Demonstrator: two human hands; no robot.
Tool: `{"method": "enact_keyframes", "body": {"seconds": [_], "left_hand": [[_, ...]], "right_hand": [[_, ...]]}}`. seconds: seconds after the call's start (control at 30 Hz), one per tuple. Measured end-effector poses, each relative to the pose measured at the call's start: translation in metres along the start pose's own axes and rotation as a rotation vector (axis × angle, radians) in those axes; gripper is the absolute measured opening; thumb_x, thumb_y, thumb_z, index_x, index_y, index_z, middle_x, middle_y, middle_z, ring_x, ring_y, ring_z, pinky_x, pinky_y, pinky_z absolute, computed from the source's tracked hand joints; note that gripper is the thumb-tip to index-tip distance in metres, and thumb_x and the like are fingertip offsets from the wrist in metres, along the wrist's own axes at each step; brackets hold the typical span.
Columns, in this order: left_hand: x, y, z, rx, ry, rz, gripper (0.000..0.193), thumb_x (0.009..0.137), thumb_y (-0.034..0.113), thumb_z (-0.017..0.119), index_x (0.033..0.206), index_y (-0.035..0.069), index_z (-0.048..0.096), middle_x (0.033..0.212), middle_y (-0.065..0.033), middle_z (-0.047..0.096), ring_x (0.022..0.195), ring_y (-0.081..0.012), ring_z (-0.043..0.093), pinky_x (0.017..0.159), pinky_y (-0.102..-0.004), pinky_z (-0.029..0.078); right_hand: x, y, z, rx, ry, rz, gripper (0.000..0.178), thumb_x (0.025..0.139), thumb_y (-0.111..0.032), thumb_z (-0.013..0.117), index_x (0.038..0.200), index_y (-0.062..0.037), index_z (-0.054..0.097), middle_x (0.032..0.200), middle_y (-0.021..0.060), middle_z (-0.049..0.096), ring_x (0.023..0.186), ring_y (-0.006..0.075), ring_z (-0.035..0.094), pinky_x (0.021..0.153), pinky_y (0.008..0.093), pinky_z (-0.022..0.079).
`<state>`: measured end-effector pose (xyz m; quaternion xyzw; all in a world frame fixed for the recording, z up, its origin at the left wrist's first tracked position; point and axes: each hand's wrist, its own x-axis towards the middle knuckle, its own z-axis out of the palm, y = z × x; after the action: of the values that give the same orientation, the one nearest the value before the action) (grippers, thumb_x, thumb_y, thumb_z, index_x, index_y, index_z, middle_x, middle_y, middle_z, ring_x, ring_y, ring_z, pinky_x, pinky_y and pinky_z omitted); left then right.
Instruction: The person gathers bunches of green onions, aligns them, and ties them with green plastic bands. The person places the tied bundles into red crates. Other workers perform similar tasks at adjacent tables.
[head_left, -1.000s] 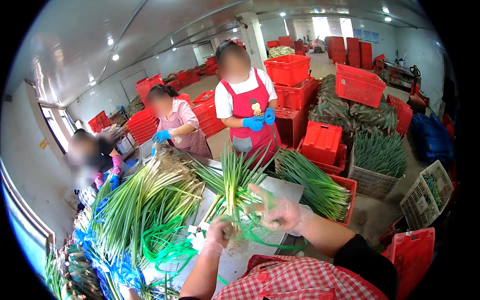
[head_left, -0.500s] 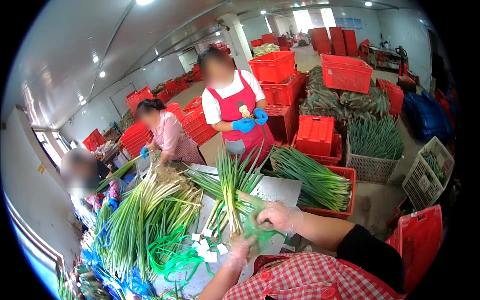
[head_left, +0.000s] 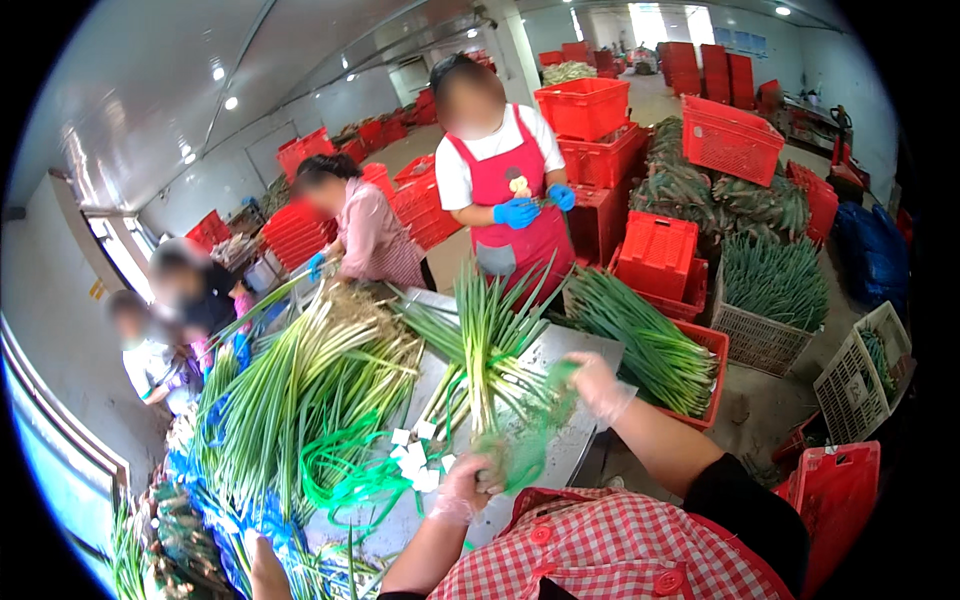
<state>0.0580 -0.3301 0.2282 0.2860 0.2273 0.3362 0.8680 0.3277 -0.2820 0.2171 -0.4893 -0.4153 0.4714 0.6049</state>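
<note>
A bunch of green onions (head_left: 480, 350) lies on the metal table in front of me, its leafy tops pointing away and its root ends toward me. By the roots, my left hand (head_left: 468, 488), in a clear plastic glove, is closed on one end of a green mesh-like strip (head_left: 535, 430). The strip is blurred and stretches up to my right hand (head_left: 597, 388), also gloved, whose fingers pinch its other end right of the bunch. Green straps (head_left: 345, 480) with white tags (head_left: 412, 460) lie left of my left hand.
A large heap of green onions (head_left: 290, 390) covers the left of the metal table (head_left: 575, 350). A red crate of green onions (head_left: 650, 360) stands beyond its right edge. Across the table stands a person in a red apron (head_left: 505, 190); other people work at the left. Red crates (head_left: 655, 250) are stacked behind.
My right hand has moved right and up, away from the bunch, drawing the green strip out. My left hand has shifted slightly left and up. The whole view has shifted slightly.
</note>
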Motion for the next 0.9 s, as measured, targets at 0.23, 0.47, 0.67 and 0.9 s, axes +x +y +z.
{"method": "enact_keyframes", "body": {"seconds": [0.23,0.47,0.67,0.9], "left_hand": [[0.022,0.004,-0.018,0.639,0.474,0.184,0.008,0.082,0.012,0.059,0.085,0.006,0.062,0.058,0.0031,0.044,0.045,-0.0096,0.037,0.043,-0.0263,0.029],[0.041,0.029,-0.003,-0.172,0.558,0.388,0.009,0.090,0.013,0.053,0.090,0.006,0.058,0.071,-0.0013,0.055,0.059,-0.0192,0.053,0.052,-0.0328,0.045],[-0.011,0.013,0.008,-0.515,-0.216,0.321,0.026,0.085,0.028,0.061,0.101,0.008,0.058,0.071,-0.0043,0.055,0.057,-0.0170,0.050,0.046,-0.0303,0.043],[0.015,-0.025,-0.013,0.308,0.121,0.099,0.043,0.080,0.021,0.068,0.116,0.004,0.054,0.080,-0.0047,0.059,0.061,-0.0150,0.054,0.057,-0.0287,0.048]], "right_hand": [[-0.018,-0.022,0.020,0.113,-0.632,0.454,0.020,0.089,-0.021,0.054,0.098,-0.0041,0.061,0.060,-0.0019,0.044,0.048,0.0109,0.041,0.047,0.0240,0.035],[-0.034,-0.028,0.027,0.267,-0.886,0.290,0.028,0.085,-0.009,0.059,0.112,-0.0015,0.059,0.087,0.0043,0.060,0.078,0.0145,0.055,0.072,0.0265,0.045],[-0.031,-0.037,0.041,0.956,-0.585,0.364,0.047,0.084,-0.008,0.058,0.131,-0.0063,0.049,0.093,0.0084,0.064,0.067,0.0213,0.061,0.062,0.0342,0.050],[-0.061,-0.048,0.060,0.856,-1.016,0.465,0.093,0.079,-0.016,0.072,0.148,-0.0358,0.014,0.107,0.0075,0.056,0.059,0.0107,0.051,0.054,0.0247,0.042]]}}
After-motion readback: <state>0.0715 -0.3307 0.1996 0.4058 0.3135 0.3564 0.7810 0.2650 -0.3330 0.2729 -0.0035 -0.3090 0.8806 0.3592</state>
